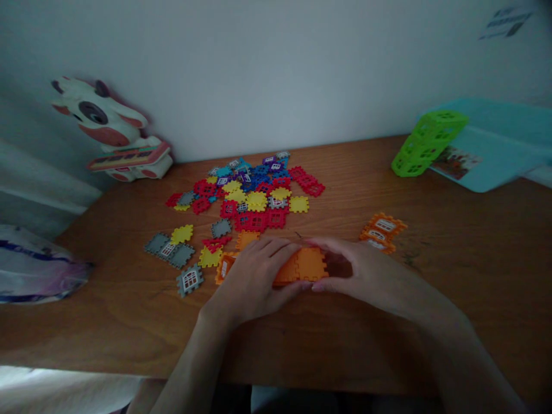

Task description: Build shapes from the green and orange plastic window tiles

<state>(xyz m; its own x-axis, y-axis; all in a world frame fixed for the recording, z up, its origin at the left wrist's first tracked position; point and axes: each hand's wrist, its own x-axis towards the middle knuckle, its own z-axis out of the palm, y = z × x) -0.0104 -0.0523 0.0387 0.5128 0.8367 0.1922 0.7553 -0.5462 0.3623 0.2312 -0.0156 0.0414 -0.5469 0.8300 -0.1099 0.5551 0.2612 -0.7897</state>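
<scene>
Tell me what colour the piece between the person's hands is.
Orange, best seen in the head view: the plastic piece between the left hand and right hand.

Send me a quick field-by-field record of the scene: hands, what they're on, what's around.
Left hand: on the orange interlocking plastic tiles, from their left
Right hand: cupped over the tiles' right end
Nearest loose pieces: orange tiles, right of the right hand
Main pile: multicoloured plastic tiles, ahead of the hands
Surface: wooden table
Back left: cow-shaped toy
Back right: green block stack, beside a teal sheet
</scene>
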